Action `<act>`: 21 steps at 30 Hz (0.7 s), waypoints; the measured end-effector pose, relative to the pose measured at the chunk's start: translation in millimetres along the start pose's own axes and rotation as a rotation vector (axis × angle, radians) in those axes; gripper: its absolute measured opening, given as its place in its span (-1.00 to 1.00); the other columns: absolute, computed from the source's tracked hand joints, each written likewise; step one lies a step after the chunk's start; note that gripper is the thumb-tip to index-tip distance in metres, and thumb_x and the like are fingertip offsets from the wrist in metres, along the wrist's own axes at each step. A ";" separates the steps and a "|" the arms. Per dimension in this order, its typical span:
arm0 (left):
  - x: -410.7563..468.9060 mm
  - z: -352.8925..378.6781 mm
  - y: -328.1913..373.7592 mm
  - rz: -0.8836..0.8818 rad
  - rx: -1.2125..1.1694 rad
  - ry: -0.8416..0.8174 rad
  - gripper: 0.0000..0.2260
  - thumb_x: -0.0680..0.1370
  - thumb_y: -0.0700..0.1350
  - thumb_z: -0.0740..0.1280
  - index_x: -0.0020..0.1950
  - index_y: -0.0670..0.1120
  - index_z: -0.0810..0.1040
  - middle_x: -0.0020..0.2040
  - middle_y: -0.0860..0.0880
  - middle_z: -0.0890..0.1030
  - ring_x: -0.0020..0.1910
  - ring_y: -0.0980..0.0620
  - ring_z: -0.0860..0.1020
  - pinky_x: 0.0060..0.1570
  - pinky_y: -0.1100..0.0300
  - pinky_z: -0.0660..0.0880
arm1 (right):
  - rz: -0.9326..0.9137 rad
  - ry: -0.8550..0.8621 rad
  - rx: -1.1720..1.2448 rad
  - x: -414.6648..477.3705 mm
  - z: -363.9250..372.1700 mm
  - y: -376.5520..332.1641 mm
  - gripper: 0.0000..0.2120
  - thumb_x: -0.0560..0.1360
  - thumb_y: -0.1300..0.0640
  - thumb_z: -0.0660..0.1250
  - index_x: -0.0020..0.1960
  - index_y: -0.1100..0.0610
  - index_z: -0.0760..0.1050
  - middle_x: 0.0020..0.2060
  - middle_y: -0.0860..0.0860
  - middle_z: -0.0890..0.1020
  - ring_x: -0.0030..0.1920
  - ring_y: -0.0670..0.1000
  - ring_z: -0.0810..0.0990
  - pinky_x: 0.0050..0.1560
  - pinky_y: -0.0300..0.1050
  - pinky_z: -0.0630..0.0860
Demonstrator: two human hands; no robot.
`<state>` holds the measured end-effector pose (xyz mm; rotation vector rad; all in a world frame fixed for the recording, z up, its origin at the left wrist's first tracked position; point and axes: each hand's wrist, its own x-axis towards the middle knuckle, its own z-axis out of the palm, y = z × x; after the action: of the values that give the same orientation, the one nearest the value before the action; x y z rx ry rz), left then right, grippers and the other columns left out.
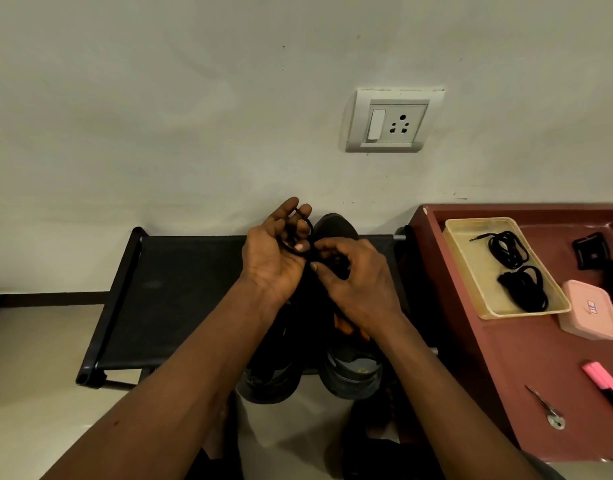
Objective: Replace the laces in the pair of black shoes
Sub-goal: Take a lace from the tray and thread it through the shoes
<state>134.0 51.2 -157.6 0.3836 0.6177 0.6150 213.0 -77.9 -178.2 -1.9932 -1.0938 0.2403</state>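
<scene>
Two black shoes stand side by side on a low black rack (166,292), heels toward me: the left shoe (270,382) and the right shoe (353,375), whose toe shows beyond my hands. My left hand (277,258) is raised palm up with a black lace (303,233) looped around its curled fingers. My right hand (353,275) pinches the same lace just beside it, above the shoes. Two coiled black laces (509,251) (525,287) lie in a pale yellow tray (471,271) on the table to the right.
A reddish-brown table (526,368) stands to the right, carrying a pink box (589,310), black objects (590,251), a pink marker (604,379) and a small metal tool (545,408). A wall socket (393,121) is above. Pale floor lies left of the rack.
</scene>
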 end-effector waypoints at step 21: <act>-20.3 -5.1 -2.0 0.751 1.535 -0.218 -0.70 0.57 -0.06 0.41 0.30 0.04 0.59 0.17 0.16 0.64 0.13 0.21 0.61 0.21 0.05 0.58 | 0.070 0.008 0.313 11.3 -34.6 17.0 -0.78 0.57 0.25 0.45 0.12 -0.01 0.70 -0.03 -0.12 0.72 0.04 -0.13 0.69 0.03 -0.22 0.64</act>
<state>118.4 37.5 -154.0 2.1606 0.6307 0.6834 248.0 -93.7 -166.3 -1.7509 -0.9200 0.4145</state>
